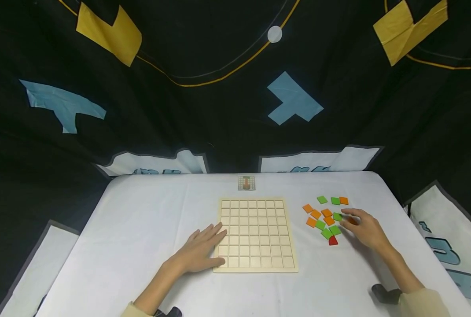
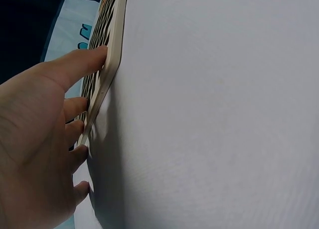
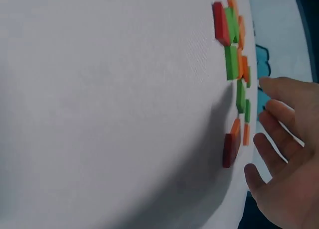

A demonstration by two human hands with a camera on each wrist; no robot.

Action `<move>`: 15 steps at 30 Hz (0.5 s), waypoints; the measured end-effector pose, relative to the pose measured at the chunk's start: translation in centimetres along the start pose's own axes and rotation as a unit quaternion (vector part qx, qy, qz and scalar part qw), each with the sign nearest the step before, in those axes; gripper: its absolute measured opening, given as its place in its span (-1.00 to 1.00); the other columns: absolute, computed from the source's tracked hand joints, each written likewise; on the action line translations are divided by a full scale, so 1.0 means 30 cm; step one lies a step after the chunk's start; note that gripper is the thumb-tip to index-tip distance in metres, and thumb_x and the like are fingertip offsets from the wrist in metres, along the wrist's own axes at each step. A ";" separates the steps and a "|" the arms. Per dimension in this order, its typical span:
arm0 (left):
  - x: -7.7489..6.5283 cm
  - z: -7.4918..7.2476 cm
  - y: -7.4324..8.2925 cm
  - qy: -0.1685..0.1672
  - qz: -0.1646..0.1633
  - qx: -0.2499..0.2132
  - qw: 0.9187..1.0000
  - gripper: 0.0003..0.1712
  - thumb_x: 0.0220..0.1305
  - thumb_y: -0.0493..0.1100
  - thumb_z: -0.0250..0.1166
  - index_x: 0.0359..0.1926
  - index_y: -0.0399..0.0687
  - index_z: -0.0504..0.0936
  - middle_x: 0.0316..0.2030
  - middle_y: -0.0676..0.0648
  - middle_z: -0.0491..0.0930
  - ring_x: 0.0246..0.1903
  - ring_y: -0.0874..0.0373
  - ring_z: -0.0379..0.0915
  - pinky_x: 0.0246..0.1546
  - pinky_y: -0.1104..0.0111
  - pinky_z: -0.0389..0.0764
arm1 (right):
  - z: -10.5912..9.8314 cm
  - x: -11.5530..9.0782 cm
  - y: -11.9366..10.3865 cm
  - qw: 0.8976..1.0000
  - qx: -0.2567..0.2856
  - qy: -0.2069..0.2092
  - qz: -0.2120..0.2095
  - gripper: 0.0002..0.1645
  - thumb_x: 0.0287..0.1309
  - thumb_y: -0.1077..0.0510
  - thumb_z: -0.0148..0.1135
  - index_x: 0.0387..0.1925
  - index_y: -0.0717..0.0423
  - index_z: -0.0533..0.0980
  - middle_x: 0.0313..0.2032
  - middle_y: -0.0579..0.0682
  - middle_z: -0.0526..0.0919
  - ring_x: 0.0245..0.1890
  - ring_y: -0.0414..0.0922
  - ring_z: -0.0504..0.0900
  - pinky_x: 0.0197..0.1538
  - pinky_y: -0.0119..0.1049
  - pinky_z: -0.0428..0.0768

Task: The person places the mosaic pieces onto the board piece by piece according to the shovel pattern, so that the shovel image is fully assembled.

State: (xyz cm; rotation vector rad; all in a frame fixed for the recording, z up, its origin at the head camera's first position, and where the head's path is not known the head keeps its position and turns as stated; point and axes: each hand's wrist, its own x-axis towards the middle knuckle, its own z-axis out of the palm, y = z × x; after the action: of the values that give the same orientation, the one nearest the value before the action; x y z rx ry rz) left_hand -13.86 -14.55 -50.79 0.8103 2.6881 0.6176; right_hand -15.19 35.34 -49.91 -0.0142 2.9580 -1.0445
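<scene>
A pale wooden grid board (image 1: 255, 235) with rows of square recesses lies on the table. My left hand (image 1: 200, 248) rests at its left side; in the left wrist view the thumb (image 2: 89, 62) and some fingertips touch the rim. Right of the board lies a loose group of small flat tiles, among them an orange tile (image 1: 316, 214), a green tile (image 1: 327, 234) and a red tile (image 1: 333, 241). My right hand (image 1: 364, 229) hovers over the group's right side, fingers loosely bent with nothing between them. Beneath it, a dark red tile (image 3: 230, 150) shows in the right wrist view.
A small picture card (image 1: 246, 183) with a grid pattern lies behind the board. White cloth covers the table (image 1: 140, 229). A black curtain (image 1: 204, 119) with yellow and blue shapes hangs behind the far edge.
</scene>
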 end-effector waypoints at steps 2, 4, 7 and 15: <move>0.000 0.000 -0.001 -0.001 -0.001 0.002 1.000 -0.09 0.28 0.23 0.27 0.50 -0.11 0.25 0.53 -0.16 0.02 0.50 -0.16 -0.13 0.39 -0.22 -0.13 | 0.004 0.017 0.010 1.000 -0.001 -0.009 -0.007 -0.45 0.27 0.12 0.34 0.19 0.35 0.50 0.20 0.44 0.45 0.26 0.39 0.32 0.22 0.35 0.30; 0.000 0.000 -0.001 -0.002 -0.003 0.003 1.000 -0.08 0.28 0.24 0.27 0.50 -0.11 0.25 0.53 -0.15 0.02 0.50 -0.15 -0.13 0.39 -0.22 -0.13 | 0.009 0.029 0.019 1.000 -0.004 -0.016 -0.011 -0.45 0.25 0.11 0.36 0.17 0.35 0.51 0.19 0.44 0.47 0.23 0.39 0.35 0.21 0.34 0.31; 0.002 0.002 -0.002 -0.009 -0.008 0.006 1.000 -0.08 0.28 0.26 0.25 0.51 -0.08 0.24 0.54 -0.14 0.00 0.51 -0.14 -0.14 0.40 -0.20 -0.14 | 0.017 0.040 0.032 1.000 -0.011 -0.025 -0.012 -0.49 0.25 0.14 0.35 0.15 0.36 0.53 0.16 0.43 0.48 0.20 0.38 0.37 0.21 0.34 0.31; -0.001 -0.008 0.001 -0.019 -0.006 0.027 0.999 -0.08 0.32 0.29 0.21 0.53 -0.05 0.20 0.55 -0.12 -0.03 0.51 -0.12 -0.14 0.41 -0.18 -0.13 | 0.032 0.050 0.037 0.999 -0.028 -0.016 -0.010 -0.56 0.22 0.23 0.33 0.10 0.36 0.57 0.13 0.45 0.48 0.13 0.37 0.41 0.18 0.34 0.36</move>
State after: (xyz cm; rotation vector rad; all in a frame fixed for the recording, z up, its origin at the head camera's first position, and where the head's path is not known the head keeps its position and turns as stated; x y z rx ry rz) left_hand -13.90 -14.61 -50.57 0.8096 2.6844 0.5242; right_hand -16.68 35.59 -51.36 -0.0593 2.9642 -0.9537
